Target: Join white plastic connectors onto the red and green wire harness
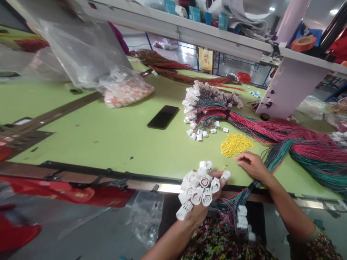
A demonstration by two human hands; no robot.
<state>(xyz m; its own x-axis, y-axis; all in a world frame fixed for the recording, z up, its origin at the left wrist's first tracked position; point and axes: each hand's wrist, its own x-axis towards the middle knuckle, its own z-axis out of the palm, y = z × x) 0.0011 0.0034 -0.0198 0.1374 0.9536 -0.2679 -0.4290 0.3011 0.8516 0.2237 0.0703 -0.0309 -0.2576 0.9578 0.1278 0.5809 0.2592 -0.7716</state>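
My left hand [202, 213] is raised at the table's front edge, shut on a bunch of white plastic wire connectors [197, 189], their sockets facing up. Coloured wires [226, 209] run from this bunch down towards my lap. My right hand [253, 166] lies on the green tabletop [108, 144] with its fingers apart, holding nothing. Just beyond its fingertips is a heap of small yellow pieces [235, 145]. A large harness of red, green and teal wires [306, 151] passes beside that hand, with white connectors [197, 115] clustered at its far end.
A black smartphone [163, 117] lies on the table. A plastic bag of pink-and-white parts [126, 90] and a clear sheet of plastic [81, 54] are at the left. A brown wire bundle [173, 68] lies beyond. A white shelf [176, 32] with support [291, 79] spans the table.
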